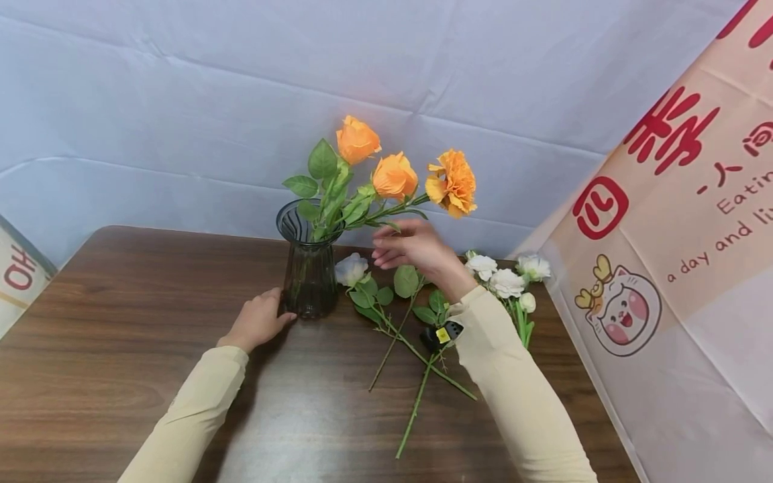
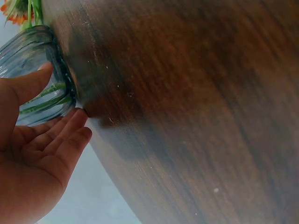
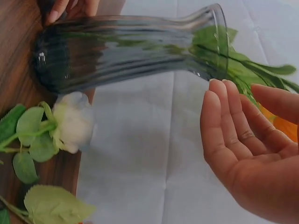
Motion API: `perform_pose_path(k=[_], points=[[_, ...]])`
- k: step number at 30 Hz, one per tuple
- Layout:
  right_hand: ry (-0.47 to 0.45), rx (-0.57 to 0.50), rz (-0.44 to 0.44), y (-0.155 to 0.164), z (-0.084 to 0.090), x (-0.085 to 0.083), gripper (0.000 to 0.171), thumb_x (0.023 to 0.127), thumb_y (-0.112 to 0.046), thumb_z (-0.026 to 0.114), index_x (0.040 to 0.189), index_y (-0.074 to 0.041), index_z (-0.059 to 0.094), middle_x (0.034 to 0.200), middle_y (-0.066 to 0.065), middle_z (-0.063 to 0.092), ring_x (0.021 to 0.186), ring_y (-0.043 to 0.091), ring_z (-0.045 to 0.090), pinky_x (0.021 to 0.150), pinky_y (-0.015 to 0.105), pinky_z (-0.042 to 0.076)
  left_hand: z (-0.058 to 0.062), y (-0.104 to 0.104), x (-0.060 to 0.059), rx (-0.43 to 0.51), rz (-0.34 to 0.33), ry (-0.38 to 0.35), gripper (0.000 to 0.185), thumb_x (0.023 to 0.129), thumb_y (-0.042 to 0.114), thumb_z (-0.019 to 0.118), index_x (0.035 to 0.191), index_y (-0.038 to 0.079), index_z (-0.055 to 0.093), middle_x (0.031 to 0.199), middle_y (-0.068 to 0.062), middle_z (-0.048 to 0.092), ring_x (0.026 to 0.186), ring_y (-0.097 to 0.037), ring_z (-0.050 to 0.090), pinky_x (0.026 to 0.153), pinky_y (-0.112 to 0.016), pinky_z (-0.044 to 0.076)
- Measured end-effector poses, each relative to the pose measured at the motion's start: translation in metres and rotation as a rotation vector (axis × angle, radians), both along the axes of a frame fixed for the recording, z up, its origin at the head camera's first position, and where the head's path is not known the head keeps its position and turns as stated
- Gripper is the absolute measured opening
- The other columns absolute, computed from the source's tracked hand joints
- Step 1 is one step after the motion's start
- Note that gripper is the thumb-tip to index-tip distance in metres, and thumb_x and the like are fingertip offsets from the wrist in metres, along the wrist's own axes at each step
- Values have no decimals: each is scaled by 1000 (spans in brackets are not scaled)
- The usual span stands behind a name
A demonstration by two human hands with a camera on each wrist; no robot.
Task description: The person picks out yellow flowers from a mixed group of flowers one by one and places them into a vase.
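Smoky grey glass is what we are looking at: the ribbed vase [image 1: 309,268] is standing upright at centre frame on the dark wooden counter [image 1: 121,349], and it is carrying three orange flowers [image 1: 395,176] whose green stems are leaning out over its rim toward the right. The left hand [image 1: 256,320] is resting against the vase's base, fingers straight and relaxed, thumb touching the glass. The right hand [image 1: 410,247] is hovering open just under the leaning stems, palm up, fingers loose, gripping nothing. Down on the counter, right of the vase, white roses [image 1: 504,278] are lying in a loose bunch, one white bud [image 1: 351,269] just beside the glass.
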State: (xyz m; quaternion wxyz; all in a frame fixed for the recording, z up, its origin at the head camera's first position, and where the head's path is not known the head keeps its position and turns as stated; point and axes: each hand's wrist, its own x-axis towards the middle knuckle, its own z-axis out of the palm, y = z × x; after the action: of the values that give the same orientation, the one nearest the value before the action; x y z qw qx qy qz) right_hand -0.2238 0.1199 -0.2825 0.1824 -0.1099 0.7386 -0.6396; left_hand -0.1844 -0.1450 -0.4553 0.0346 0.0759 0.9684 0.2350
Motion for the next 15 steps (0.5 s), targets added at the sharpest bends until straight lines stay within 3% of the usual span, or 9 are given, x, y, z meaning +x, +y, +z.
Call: perform_pose_path(k=[5,15], points=[[43,19,-6,18,0,1,19,88,3,55,103,13,57,76,15,65,67,25,66,71,43,54,-1,0,-1,1,1,9,61,87,24,62,125,-18,39,122,-35,46,107,-48,48,87,-56,41],[19,99,-62,47,-12,2,23,89,1,55,106,16,55,79,15,65,67,22,65,68,35,55,-2,1,-1,-8,2,13,62,87,25,62,125,-18,39,121,-35,47,106,-48,49,86,-55,42]])
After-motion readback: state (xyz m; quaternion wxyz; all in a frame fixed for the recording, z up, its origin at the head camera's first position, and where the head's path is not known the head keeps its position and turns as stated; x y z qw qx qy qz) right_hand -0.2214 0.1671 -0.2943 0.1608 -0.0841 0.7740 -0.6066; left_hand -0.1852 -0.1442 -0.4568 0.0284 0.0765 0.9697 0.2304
